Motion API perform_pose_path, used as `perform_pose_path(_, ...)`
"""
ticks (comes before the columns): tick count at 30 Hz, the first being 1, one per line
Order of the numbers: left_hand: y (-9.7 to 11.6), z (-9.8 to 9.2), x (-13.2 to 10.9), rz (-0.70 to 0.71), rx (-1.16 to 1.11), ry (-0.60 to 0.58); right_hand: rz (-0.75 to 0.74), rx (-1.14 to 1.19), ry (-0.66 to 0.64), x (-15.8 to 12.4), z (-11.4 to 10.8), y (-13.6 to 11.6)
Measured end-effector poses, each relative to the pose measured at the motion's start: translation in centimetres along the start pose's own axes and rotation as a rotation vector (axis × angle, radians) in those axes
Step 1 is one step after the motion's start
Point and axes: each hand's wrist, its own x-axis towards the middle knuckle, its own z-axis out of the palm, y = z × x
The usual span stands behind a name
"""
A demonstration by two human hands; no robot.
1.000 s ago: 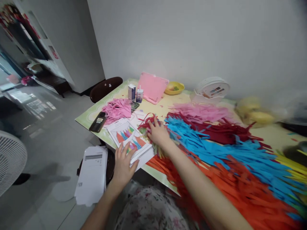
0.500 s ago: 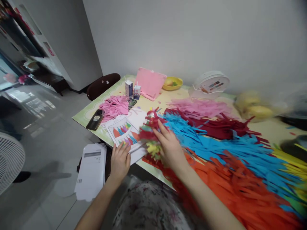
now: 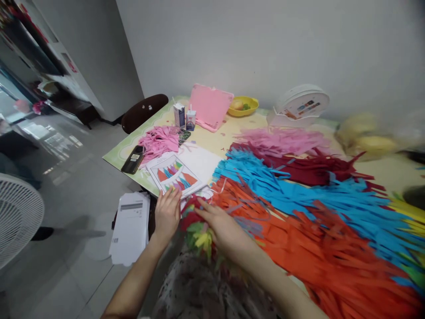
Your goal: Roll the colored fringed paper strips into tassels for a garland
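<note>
Plain grey wall point(image 3: 252, 53) — shiny tiled floor point(image 3: 66, 170).

Pulling the multicoloured strips point(image 3: 199, 237) with the right hand point(image 3: 221, 221) from beside the printed packet point(image 3: 175, 175) to the counter's point(image 3: 114, 157) near edge, toward the lap; uncovering more white paper point(image 3: 204, 161) and orange fringe point(image 3: 237, 199) behind.

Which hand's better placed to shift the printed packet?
Left, I'd say: the left hand is at the near edge of the printed packet; the right hand is at the multicoloured strips.
</note>
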Motion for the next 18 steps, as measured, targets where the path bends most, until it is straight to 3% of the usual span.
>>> perform_pose_path(4,-0.9,-0.4,-0.2,0.033,-0.045,0.008,0.026,0.134,0.062,1.7,0.0,-0.6)
perform_pose_path(7,-1.0,-0.9,0.0,0.052,-0.082,0.012,-0.004,-0.006,0.017,2.1,1.5,-1.2)
perform_pose_path(11,-0.4,-1.5,0.3,0.026,-0.084,0.019,0.034,-0.107,0.151,2.7,2.7,-1.3)
perform_pose_path(15,0.0,-2.1,0.5,0.063,-0.124,0.062,-0.146,-0.007,0.114,3.4,3.4,-0.7)
perform_pose_path(18,1.0,-2.1,0.6,0.070,-0.150,0.084,-0.106,0.086,0.254,4.3,4.0,-0.3)
